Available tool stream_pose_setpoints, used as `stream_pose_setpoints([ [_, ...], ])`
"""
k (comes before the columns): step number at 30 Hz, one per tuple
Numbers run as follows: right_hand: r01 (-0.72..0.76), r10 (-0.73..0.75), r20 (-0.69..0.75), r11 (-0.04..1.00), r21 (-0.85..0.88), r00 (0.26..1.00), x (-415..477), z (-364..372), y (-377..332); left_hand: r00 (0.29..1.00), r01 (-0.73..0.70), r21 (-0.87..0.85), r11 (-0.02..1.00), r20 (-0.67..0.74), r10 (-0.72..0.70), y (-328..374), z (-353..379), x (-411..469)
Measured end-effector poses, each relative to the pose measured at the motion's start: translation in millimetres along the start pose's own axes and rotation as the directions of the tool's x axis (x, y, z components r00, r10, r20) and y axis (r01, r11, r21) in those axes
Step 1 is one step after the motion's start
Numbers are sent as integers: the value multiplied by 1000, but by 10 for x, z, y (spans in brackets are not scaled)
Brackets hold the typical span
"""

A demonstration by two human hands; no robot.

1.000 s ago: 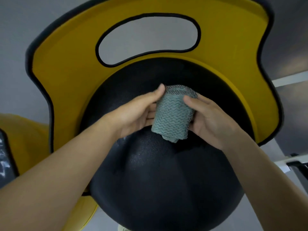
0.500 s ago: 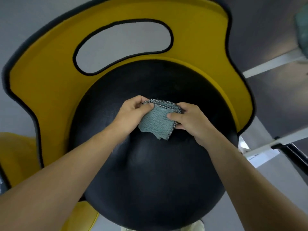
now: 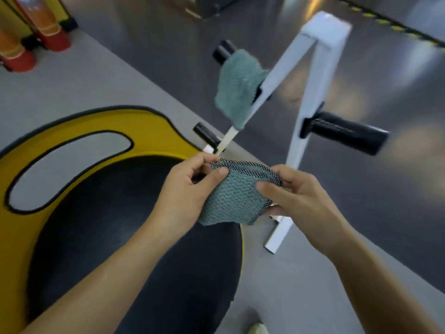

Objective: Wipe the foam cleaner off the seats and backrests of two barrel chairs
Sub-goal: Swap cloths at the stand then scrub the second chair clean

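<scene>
The left hand (image 3: 183, 196) and right hand (image 3: 296, 196) each pinch the folded teal cloth (image 3: 237, 198), holding it just above the right edge of the black seat (image 3: 108, 237). The yellow backrest (image 3: 72, 126) curves behind the seat. Best to turn a clean face outward, then press flat and wipe in overlapping strokes.

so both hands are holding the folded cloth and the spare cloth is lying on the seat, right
Not quite. The left hand and right hand do hold the folded cloth, but the spare cloth isn't on the seat: it hangs over a black bar of the white frame, as the head view shows.
</scene>
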State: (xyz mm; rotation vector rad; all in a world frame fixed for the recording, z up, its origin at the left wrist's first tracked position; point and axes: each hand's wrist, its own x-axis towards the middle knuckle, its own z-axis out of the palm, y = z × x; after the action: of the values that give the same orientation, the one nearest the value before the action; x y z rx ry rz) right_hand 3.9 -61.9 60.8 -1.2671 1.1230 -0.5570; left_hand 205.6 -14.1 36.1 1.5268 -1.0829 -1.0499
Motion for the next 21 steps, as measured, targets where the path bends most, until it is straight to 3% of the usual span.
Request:
stream_pose_setpoints([
  [6,69,-74,-233,997,-33,970,-428,-904,-274,990,-100,51,994,102,95,624,934,261],
  [11,116,-135,-306,990,-79,942,-323,-1487,-473,976,-215,174,961,20,215,1020,1489,523],
  [15,80,-118,-314,988,-133,942,0,-1757,-587,943,-284,538,793,8,332,1309,1737,792],
  [21,-16,-108,-333,937,-348,937,482,-1994,-540,949,-278,710,648,97,301,1339,1924,1104],
])
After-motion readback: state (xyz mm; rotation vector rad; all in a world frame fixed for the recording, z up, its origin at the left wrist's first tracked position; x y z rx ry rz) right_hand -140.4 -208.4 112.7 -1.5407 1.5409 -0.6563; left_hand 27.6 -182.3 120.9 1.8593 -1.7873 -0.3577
